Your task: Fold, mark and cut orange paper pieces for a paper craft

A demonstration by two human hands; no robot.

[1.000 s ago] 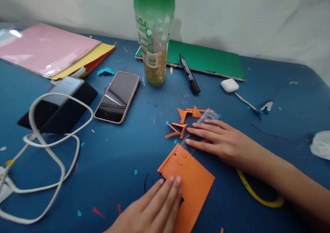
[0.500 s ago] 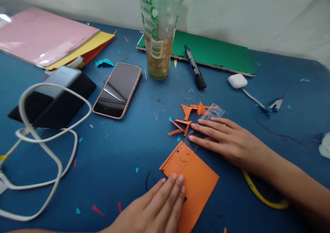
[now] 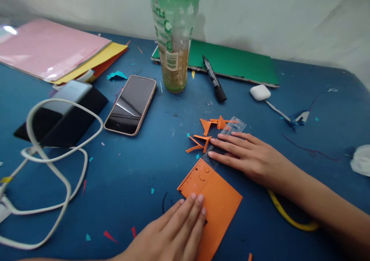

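Shift: my view tips up slightly; orange paper [image 3: 221, 211] and clear ruler [image 3: 238, 126] keep their places.
Left grip [image 3: 172, 230]: unclenched, flat over the orange paper.
Right grip [image 3: 251, 153]: loosely spread, fingertips on the clear ruler.
Orange paper: on the worktop [image 3: 124, 184], partly under the clear ruler; likely light, easily creased, best lifted by its right corner.
Clear ruler: probably stiff, slippery; hold its edges.

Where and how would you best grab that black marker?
I'd pinch the black marker mid-barrel, coming down from above and slightly right. It's a slim stick lying across the near edge of the green board, so its long sides seem easiest; the drink bottle stands to its left.
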